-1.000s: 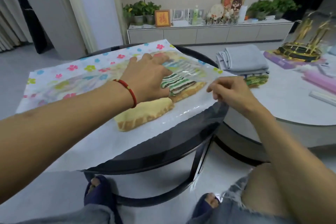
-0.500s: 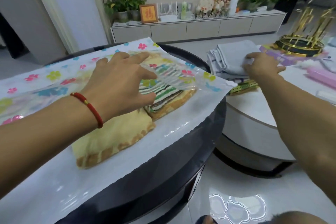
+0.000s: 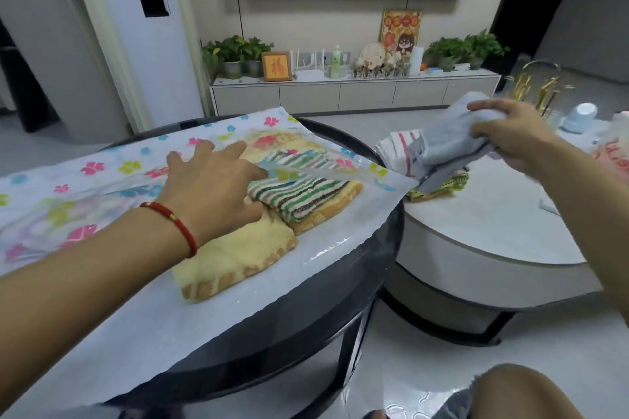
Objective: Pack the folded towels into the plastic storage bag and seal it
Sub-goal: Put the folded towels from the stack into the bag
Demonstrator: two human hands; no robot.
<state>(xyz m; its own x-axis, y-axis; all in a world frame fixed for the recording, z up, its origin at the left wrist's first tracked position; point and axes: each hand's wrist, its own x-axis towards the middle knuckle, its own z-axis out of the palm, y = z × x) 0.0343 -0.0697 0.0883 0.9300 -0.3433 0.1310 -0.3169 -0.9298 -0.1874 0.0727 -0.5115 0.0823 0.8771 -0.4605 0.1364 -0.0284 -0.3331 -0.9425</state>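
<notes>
A flower-printed plastic storage bag (image 3: 85,177) lies flat on the black round table, its mouth toward me. A yellow folded towel (image 3: 235,255) sticks half out of the mouth, and a green-striped towel (image 3: 299,194) lies on it, partly under the bag's upper sheet. My left hand (image 3: 214,187) rests on the bag's upper sheet with fingers spread, its thumb at the sheet's edge. My right hand (image 3: 510,136) grips a grey folded towel (image 3: 452,139), lifted above the remaining pile (image 3: 405,153) on the white table.
The black table's rim (image 3: 381,248) nearly meets the white round table (image 3: 493,224) on the right. A gold stand (image 3: 537,85), a pale cup (image 3: 582,116) and a pink item (image 3: 612,160) sit on the white table. A TV cabinet (image 3: 354,92) stands behind.
My right hand left the bag's edge, reached to the pile on the white table, and has lifted the grey towel off it. My left hand stayed on the bag.
</notes>
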